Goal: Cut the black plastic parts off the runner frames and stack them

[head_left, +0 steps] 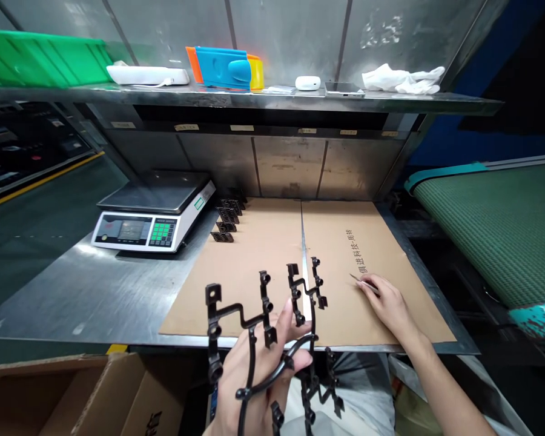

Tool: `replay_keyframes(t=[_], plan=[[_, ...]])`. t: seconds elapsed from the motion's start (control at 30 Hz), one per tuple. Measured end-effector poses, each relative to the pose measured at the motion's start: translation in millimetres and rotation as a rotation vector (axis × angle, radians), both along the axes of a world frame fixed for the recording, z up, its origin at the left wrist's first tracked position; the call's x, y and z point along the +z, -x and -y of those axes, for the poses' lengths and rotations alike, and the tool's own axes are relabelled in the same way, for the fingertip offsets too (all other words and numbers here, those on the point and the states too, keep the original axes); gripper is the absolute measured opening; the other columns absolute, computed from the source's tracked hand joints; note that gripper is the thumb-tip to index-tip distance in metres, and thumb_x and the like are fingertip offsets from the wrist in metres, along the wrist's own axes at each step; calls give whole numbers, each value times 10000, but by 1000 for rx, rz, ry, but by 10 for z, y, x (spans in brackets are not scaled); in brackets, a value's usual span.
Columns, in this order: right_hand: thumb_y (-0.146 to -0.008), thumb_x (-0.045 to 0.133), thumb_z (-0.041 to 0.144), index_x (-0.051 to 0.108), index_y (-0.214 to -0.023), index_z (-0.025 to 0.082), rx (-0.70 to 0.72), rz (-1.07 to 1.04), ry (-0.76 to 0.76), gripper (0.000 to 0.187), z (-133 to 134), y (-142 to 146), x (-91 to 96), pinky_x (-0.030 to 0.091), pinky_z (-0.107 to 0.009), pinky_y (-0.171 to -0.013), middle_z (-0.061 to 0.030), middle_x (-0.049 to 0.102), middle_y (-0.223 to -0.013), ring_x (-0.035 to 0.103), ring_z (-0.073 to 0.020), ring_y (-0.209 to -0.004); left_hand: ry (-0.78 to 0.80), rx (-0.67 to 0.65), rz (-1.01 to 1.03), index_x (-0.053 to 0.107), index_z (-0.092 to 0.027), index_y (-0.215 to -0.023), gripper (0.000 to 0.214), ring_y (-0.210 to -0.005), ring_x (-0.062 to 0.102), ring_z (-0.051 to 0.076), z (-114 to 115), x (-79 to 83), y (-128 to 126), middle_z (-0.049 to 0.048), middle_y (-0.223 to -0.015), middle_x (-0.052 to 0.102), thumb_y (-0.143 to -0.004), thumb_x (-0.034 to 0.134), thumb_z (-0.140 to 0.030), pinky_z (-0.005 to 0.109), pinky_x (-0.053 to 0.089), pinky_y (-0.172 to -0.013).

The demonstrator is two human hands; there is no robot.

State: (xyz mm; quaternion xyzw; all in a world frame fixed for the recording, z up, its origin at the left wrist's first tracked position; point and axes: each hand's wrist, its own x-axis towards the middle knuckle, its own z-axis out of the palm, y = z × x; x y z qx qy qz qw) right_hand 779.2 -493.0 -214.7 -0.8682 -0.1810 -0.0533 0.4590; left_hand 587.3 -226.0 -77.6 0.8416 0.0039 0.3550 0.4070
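Note:
My left hand [234, 375] grips a black plastic moulding sprue [288, 363], with its fingers closed around the curved middle runner. Branches with small clip-like black parts stick out from it on several sides, held above the front of the cardboard sheet [263, 254]. In my right hand [393, 309] a thin pointed tool [362, 283] is pinched, its tip facing left; its exact kind is unclear. That hand rests low over the right half of the cardboard, beside printed characters. Small black parts [227, 221] stand in rows at the cardboard's back left.
A weighing scale [136, 227] occupies the left of the metal table. Above, a shelf [263, 100] carries a green bin [45, 60], a blue box [222, 68] and white cloth [402, 80]. A green conveyor belt [495, 206] runs at right; an open carton [118, 387] sits front left.

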Motion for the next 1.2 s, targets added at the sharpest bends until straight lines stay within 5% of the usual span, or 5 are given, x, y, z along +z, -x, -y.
replay_keyframes(t=[0.2, 0.43, 0.53, 0.8, 1.2], plan=[[-1032, 525, 521, 644, -1158, 191, 10, -139, -154, 372, -184, 305, 336, 563, -330, -740, -46, 676, -856, 674, -201, -786, 105, -17, -64, 591, -326, -1463, 453, -898, 773, 162, 61, -29, -1, 2, -944, 825, -1046, 514, -484, 218, 592, -907], [-950, 714, 439, 729, -1160, 204, 98, -331, -370, 315, -426, 728, 766, 525, -276, -648, -64, 708, -963, 629, -152, -729, 319, -33, -220, 660, -239, -1398, 441, -688, 762, 172, 118, 128, 11, 5, -869, 827, -1044, 523, -464, 269, 642, -790], [-978, 668, 457, 703, -1177, 195, 128, -422, -467, 331, -499, 822, 781, 390, -248, -456, -6, 646, -764, 501, -102, -500, 342, -14, -264, 661, -234, -1394, 429, -642, 752, 172, 100, 134, 24, 3, -864, 830, -1038, 542, -441, 310, 651, -820], [-926, 701, 564, 711, -1089, 168, 128, -750, -623, 429, -580, 1209, 872, 197, -231, -455, 90, 317, -592, 229, -71, -491, 154, -28, -207, 587, -267, -1465, 425, -871, 793, 147, 39, -116, -14, -9, -1000, 831, -1048, 567, -350, 239, 615, -914], [-631, 905, 651, 710, -895, 173, -181, -1001, -735, 580, -766, 1648, 863, 136, -175, -450, -10, 578, -693, 326, -50, -486, 110, -270, -191, 432, -240, -1575, 531, -934, 776, 162, 60, -225, -135, 46, -1059, 816, -1056, 536, -195, 253, 624, -901]])
